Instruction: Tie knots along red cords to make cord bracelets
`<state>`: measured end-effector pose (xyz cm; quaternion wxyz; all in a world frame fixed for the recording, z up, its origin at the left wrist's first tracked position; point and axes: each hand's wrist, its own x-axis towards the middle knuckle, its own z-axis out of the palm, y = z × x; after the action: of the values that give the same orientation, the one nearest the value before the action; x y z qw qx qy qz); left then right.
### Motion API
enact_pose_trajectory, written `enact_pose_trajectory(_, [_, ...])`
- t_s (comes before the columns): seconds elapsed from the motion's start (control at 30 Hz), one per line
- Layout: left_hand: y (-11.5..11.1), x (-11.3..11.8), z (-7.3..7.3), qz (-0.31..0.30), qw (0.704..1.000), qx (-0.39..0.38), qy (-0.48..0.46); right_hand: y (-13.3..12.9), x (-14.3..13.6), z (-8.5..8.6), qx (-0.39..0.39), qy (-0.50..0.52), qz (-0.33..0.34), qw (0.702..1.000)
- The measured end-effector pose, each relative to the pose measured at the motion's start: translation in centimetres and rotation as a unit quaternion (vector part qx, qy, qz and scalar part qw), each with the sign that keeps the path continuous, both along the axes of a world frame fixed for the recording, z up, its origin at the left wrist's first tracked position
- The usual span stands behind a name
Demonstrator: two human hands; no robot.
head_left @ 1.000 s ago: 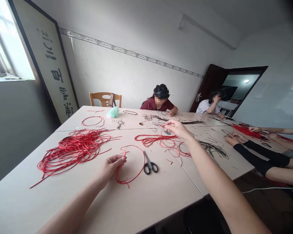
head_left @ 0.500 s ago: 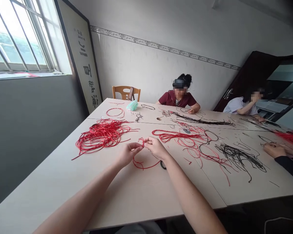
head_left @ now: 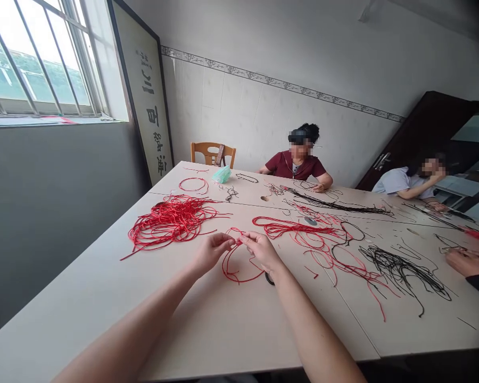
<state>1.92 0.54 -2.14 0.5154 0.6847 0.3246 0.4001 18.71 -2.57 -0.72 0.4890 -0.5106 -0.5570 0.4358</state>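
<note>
While the left hand (head_left: 213,252) and right hand (head_left: 261,251) pinch the red cord (head_left: 245,281) at the table's (head_left: 223,330) near side, right of the tangled red bundle (head_left: 175,214), close-set, steady grips should keep strands from slipping.

Forearms, two, bare: left forearm (head_left: 143,319) slanting in from lower left, right forearm (head_left: 309,319) from lower right, converging ahead; left hand (head_left: 211,252), thumb and forefinger pinched together, tips pointing right; right hand (head_left: 262,251), back uppermost, thumb and forefinger likewise pinched, tips pointing left, just beside those of its counterpart
</note>
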Motion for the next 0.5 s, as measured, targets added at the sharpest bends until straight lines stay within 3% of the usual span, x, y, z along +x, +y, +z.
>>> enact_pose_trajectory(0.17, [1.1,-0.8,-0.2,0.018,1.000,-0.006,-0.001,-0.3,0.7,0.1,-0.007,-0.029,0.017,0.999])
enact_pose_trajectory(0.37, [1.6,-1.8,0.6,0.077,0.997,-0.001,-0.020,0.0,1.6,-0.1,0.013,-0.113,0.017,0.993])
enact_pose_trajectory(0.5, [1.4,-1.8,0.9,0.056,0.997,0.014,0.049,-0.2,1.6,0.2,0.033,-0.125,0.006,0.992])
